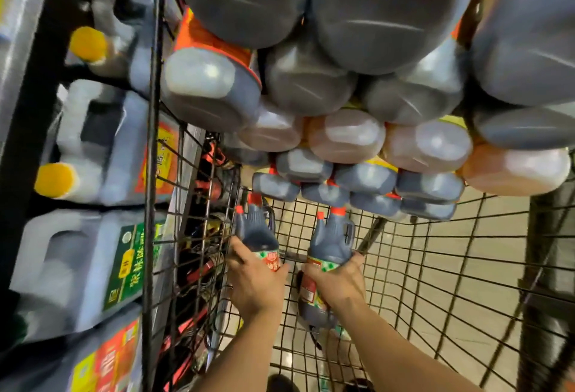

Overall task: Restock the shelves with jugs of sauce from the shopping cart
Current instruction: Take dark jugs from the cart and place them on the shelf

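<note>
I judge the restock far from finished. The shopping cart (151, 173) is heavily loaded: a pile of jugs (357, 64) of dark sauce lies stacked on its side at the far end of the cart, bases turned towards me, with a few paler brownish ones in the middle of the heap.

My left hand (255, 282) has its fingers wrapped round the body of one red-capped jug (256, 232) near the cart's left wall. My right hand (340, 282) grips a second jug (331, 242) just beside it, towards the cart's middle. Both jugs are inside the cart and over its wire floor; I cannot tell whether they rest on it or are already lifted clear. So this pair has yet to reach the shelf, and the whole pile is left after it.

Outside the cart's left wall stand the shelves (40, 80), carrying big pale jugs with yellow caps (93, 148) and bright labels, blurred. Below the cart, through its mesh, I see a beige tiled floor (485, 267), glossy under shop lighting.
</note>
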